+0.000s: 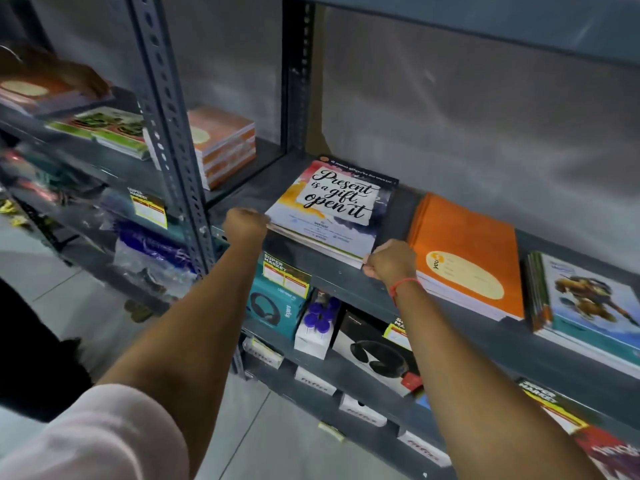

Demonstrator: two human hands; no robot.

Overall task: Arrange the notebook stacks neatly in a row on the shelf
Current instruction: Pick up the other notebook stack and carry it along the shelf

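- my left hand (245, 226) curled, gripping the quote-cover stack (332, 211) at its 9 o'clock edge; my right hand (390, 260) clamps its 4 o'clock corner
- watercolour cover, black script; orange stack (465, 258) at 3 o'clock

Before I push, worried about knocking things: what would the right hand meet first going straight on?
Probably the orange notebook stack: the right hand sits just beside its near-left corner, though depth is unclear.

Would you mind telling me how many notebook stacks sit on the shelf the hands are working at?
3. The lettered-cover stack is held at its front corners by both hands; the orange stack lies right of it; the illustrated stack is farthest right, cut off by the frame, so more may follow.
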